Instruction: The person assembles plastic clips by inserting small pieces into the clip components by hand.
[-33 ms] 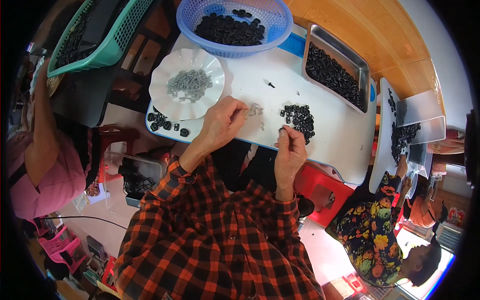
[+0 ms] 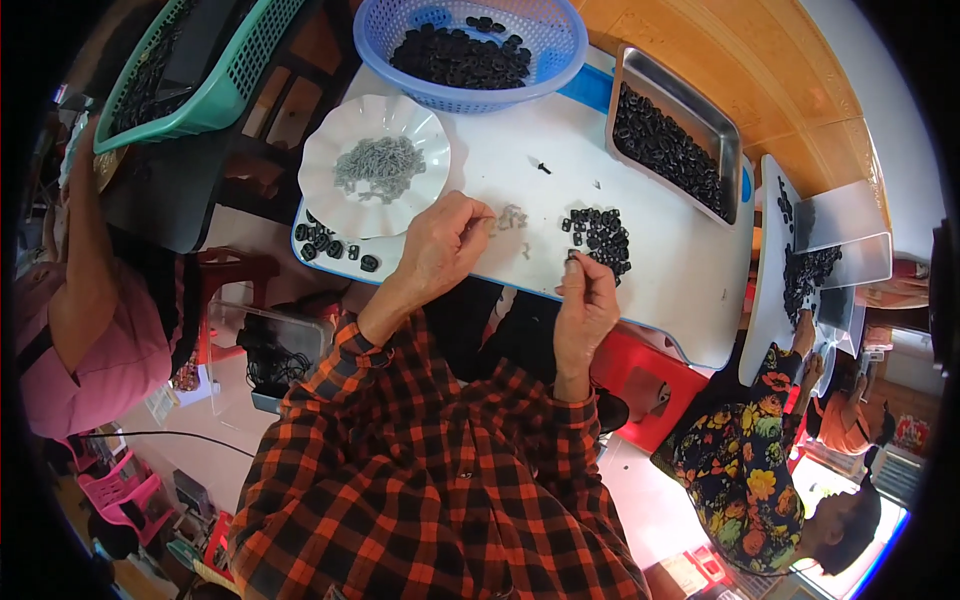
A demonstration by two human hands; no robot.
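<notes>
The right hand [image 2: 585,305] rests at the near edge of the tabletop [image 2: 690,270], fingers curled narrow around a small black part that is mostly hidden; the fingertips touch the near side of the black pile [image 2: 598,235]. The left hand [image 2: 440,245] lies just left of it, also near the front edge, thumb and fingers pinched together at a small cluster of grey clips [image 2: 512,220] lying on the white surface; whether a clip is actually gripped cannot be told. A row of black rings [image 2: 335,248] sits at the near left corner, beside the white scalloped plate [image 2: 330,195], which holds a heap of the same grey clips. One loose black piece [image 2: 542,167] lies alone mid-surface. At the right edge stands a steel tray [image 2: 725,135] filled with black parts. At the far edge stands a blue basket [image 2: 560,50], also loaded with black parts. A green basket [image 2: 225,90] stands off the far left corner.
</notes>
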